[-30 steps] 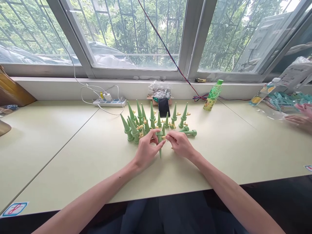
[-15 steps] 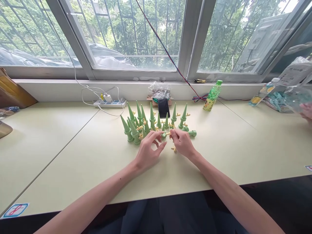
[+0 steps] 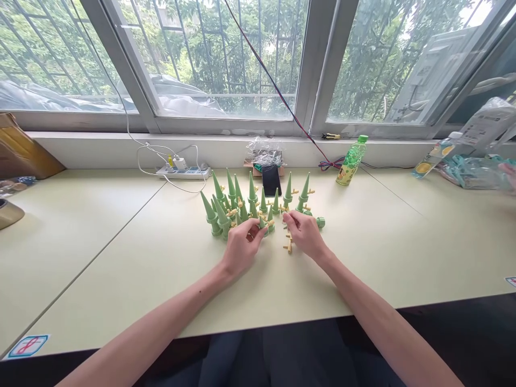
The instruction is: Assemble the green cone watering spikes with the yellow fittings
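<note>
My left hand point(image 3: 243, 243) has its thumb and fingers closed around a small green plastic cone-shaped spike point(image 3: 262, 222). Right beside that one, another green spike point(image 3: 270, 215) stands on the table. Opposite, the fingertips of my right hand point(image 3: 303, 232) are pinched together; whatever they grip is hidden. Just below them lies a small yellow T-shaped valve piece point(image 3: 289, 246). Many more green spikes point(image 3: 211, 215) stand upright behind my hands, several with yellow pieces sticking out of their sides. A green cap-like part point(image 3: 321, 222) rests to the right of my right hand.
Behind the spikes are a black phone point(image 3: 271, 180) and clear crumpled plastic point(image 3: 264, 150). A green drink bottle point(image 3: 352, 161) stands right of them, a white power strip point(image 3: 184, 172) left. Another bottle point(image 3: 436, 156) leans far right, near a blurred hand of another person point(image 3: 510, 174).
My left fingers, apart before, have closed on a green spike, which now sits beside another. The yellow piece at my right fingertips no longer shows. The other person's hand has shifted.
</note>
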Demonstrator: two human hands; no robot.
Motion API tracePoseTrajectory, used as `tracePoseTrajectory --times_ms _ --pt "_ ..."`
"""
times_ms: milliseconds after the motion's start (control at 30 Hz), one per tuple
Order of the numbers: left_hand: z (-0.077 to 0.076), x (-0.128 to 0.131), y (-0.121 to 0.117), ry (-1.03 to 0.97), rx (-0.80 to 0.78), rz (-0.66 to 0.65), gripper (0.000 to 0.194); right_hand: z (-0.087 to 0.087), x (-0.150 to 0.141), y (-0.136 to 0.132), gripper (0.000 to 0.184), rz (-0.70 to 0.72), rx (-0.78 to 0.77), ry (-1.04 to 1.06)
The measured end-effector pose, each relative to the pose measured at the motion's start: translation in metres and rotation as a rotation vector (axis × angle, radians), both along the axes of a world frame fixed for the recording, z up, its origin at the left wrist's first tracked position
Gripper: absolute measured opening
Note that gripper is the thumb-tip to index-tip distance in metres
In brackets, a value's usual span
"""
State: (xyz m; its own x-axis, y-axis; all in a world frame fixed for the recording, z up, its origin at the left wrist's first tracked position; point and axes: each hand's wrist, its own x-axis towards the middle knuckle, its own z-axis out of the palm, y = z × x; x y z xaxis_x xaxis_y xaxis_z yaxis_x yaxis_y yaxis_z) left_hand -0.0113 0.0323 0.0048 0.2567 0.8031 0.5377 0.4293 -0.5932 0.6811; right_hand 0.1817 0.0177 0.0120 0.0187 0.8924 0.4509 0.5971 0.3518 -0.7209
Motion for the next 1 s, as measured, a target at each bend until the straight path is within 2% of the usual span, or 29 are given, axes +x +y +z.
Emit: tracePoseTrajectory --times_ms 300,467,567,700,767,867,1000 --pt "-0.006 -0.004 0.004 0.064 -0.039 0.041 0.020 0.001 0.012 0.003 0.034 -0.126 0.057 -0.111" --pt "-0.006 -0.004 0.004 0.079 -0.064 0.058 0.014 -0.002 0.017 0.005 0.023 -0.210 0.089 -0.151" --pt "-0.002 -0.003 0.002 0.030 -0.099 0.036 0.018 -0.002 0.020 0.007 0.010 -0.262 0.094 -0.180" --pt "0.002 0.001 -0.004 -0.093 -0.041 0.030 0.027 -0.003 0.023 0.007 0.011 -0.276 0.052 -0.260" --pt "0.003 0.002 -0.008 -0.109 0.033 -0.026 0.021 -0.004 0.024 0.007 0.012 -0.262 0.008 -0.310" --pt "0.001 0.002 -0.012 0.006 0.121 -0.197 0.003 -0.005 0.025 0.007 0.015 -0.245 -0.046 -0.375" --pt "-0.002 0.002 -0.016 0.205 0.176 -0.347 0.017 -0.007 0.025 0.009 0.017 -0.234 -0.079 -0.409"
